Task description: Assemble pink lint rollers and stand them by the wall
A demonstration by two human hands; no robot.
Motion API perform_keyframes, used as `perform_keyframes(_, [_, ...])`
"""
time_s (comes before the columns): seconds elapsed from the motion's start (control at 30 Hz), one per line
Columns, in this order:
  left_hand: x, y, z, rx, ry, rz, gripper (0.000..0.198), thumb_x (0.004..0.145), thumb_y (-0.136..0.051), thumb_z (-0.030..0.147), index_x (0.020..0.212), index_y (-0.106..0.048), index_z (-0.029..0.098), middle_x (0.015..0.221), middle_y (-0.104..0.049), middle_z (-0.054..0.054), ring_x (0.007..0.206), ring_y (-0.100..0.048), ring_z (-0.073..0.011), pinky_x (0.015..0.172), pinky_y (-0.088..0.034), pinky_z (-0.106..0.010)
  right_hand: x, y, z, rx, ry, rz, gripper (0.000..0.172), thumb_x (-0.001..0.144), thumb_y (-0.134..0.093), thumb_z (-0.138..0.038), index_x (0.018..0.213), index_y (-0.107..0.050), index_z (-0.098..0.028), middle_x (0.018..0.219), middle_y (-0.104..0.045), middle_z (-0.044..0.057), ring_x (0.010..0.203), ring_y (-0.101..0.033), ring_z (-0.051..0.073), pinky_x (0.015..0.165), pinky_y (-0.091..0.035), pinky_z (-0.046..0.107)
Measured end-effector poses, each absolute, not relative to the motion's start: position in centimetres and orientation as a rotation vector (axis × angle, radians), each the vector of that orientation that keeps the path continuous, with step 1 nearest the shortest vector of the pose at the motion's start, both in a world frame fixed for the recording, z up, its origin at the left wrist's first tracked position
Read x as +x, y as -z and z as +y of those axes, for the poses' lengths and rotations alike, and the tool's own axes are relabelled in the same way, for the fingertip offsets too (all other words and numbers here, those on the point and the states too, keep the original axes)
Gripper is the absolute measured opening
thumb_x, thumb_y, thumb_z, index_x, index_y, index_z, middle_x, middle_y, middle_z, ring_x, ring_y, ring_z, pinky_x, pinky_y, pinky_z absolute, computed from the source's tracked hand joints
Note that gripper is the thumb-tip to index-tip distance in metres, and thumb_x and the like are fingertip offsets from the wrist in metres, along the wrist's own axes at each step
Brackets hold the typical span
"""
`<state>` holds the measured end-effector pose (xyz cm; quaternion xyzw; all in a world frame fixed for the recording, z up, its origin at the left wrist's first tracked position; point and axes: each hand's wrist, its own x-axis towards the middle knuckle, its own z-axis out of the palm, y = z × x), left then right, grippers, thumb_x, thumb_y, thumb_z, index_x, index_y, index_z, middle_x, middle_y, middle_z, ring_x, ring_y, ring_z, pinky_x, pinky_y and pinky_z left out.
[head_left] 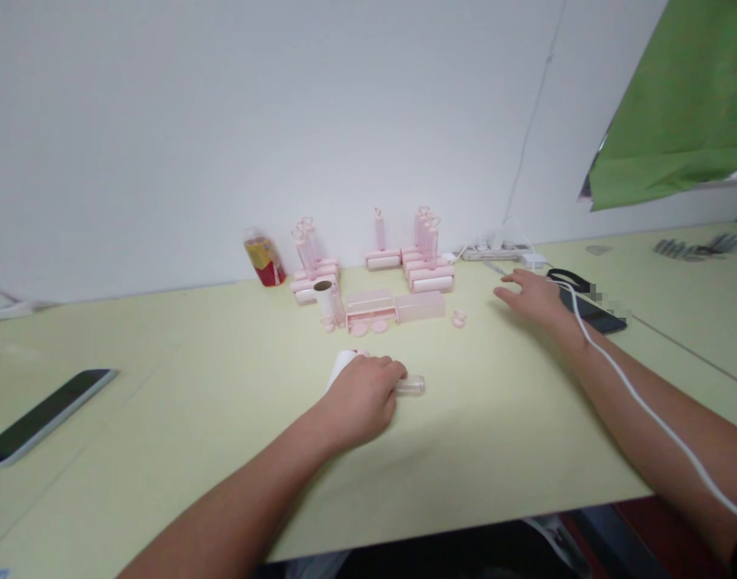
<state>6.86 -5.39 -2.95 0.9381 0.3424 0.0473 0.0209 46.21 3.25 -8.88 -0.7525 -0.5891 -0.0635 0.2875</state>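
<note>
My left hand is closed over a lint roller lying on the table. Its clear handle end sticks out to the right, and part of its white roll shows at the left; the middle is hidden under the hand. My right hand reaches forward over the table with its fingers apart and nothing in them. Close to that hand are a black looped strap-like thing and a dark phone. Just ahead of my left hand lie pink cover parts, a pale translucent handle or case and a white paper roll.
Assembled pink lint rollers stand in groups by the wall, with more on the left. A red-and-yellow bottle leans there. A power strip sits behind my right hand. A tablet lies far left. A white cable crosses my right arm.
</note>
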Motion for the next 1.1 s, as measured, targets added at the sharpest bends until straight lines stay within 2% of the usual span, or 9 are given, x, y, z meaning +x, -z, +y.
perform_keyframes(0.17, [7.0,2.9,-5.5,2.916,-0.111,1.061,0.012,0.083,-0.05,0.018,0.088,-0.06,0.019,0.088,-0.067,-0.007,0.081,-0.061,-0.0228,0.077,-0.043,-0.037,42.6,8.4,2.9,-1.836,0.077,-1.806,0.038,0.09,-0.051,-0.043,0.112,-0.071,-0.019,0.116,-0.072,0.011,0.101,-0.066,0.028,0.097,-0.043,0.041])
perform_keyframes(0.37, [7.0,2.8,-5.5,2.915,-0.092,1.041,0.013,0.087,-0.048,0.021,0.091,-0.06,0.018,0.089,-0.067,-0.008,0.085,-0.062,-0.0236,0.08,-0.044,-0.038,39.0,8.3,2.0,-1.662,-0.027,-1.972,0.042,0.092,-0.051,-0.045,0.114,-0.069,-0.015,0.113,-0.071,0.013,0.098,-0.064,0.025,0.085,-0.045,0.032])
perform_keyframes(0.53, [7.0,2.5,-5.5,2.921,-0.05,1.077,0.014,0.091,-0.048,0.027,0.092,-0.058,0.018,0.09,-0.067,-0.008,0.084,-0.061,-0.0237,0.078,-0.044,-0.038,37.1,7.8,1.1,-1.603,-0.157,-2.001,0.027,0.089,-0.055,-0.037,0.079,-0.068,-0.015,0.081,-0.069,0.009,0.074,-0.059,0.02,0.069,-0.039,0.03])
perform_keyframes(0.63, [7.0,2.1,-5.6,2.907,-0.065,1.122,0.017,0.094,-0.047,0.031,0.097,-0.056,0.018,0.092,-0.067,-0.008,0.082,-0.061,-0.0237,0.075,-0.044,-0.036,34.9,7.2,-0.7,-1.541,-0.268,-1.994,0.032,0.093,-0.049,-0.041,0.078,-0.062,-0.017,0.068,-0.063,0.003,0.064,-0.054,0.016,0.059,-0.036,0.026])
perform_keyframes(0.67, [7.0,2.0,-5.6,2.902,-0.08,1.134,0.018,0.095,-0.046,0.033,0.099,-0.056,0.018,0.093,-0.067,-0.008,0.082,-0.061,-0.024,0.074,-0.043,-0.036,33.9,7.0,-1.6,-1.484,-0.358,-2.001,0.033,0.094,-0.048,-0.044,0.078,-0.061,-0.017,0.066,-0.06,0.0,0.061,-0.052,0.014,0.056,-0.035,0.025])
perform_keyframes(0.73, [7.0,1.9,-5.6,2.893,-0.106,1.15,0.021,0.096,-0.045,0.037,0.103,-0.055,0.019,0.095,-0.067,-0.008,0.084,-0.061,-0.0245,0.075,-0.043,-0.037,31.8,6.4,-3.6,-1.197,-0.848,-1.903,0.03,0.091,-0.054,-0.046,0.082,-0.057,-0.017,0.07,-0.06,0.0,0.058,-0.05,0.012,0.055,-0.037,0.023])
perform_keyframes(0.8, [6.9,1.8,-5.6,2.88,-0.124,1.153,0.024,0.097,-0.044,0.04,0.106,-0.054,0.019,0.096,-0.067,-0.007,0.085,-0.061,-0.0245,0.076,-0.043,-0.036,30.1,5.9,-5.4,-1.024,-1.108,-1.813,0.031,0.087,-0.062,-0.048,0.084,-0.054,-0.018,0.07,-0.06,-0.001,0.056,-0.048,0.011,0.053,-0.037,0.022])
perform_keyframes(0.97, [6.8,1.7,-5.5,2.84,-0.129,1.118,0.027,0.098,-0.043,0.043,0.107,-0.054,0.02,0.098,-0.068,-0.007,0.085,-0.062,-0.0231,0.073,-0.043,-0.034,29.1,5.1,-7.2,-1.012,-1.096,-1.811,0.031,0.089,-0.061,-0.049,0.084,-0.052,-0.019,0.072,-0.061,0.0,0.057,-0.05,0.011,0.054,-0.038,0.023])
perform_keyframes(1.1, [6.8,1.5,-5.8,2.84,-0.083,1.087,0.028,0.099,-0.041,0.044,0.101,-0.054,0.019,0.095,-0.067,-0.007,0.083,-0.062,-0.0228,0.07,-0.043,-0.033,29.7,4.6,-7.0,-1.094,-0.845,-2.128,0.027,0.094,-0.054,-0.043,0.085,-0.056,-0.019,0.069,-0.059,-0.001,0.061,-0.052,0.012,0.057,-0.035,0.024])
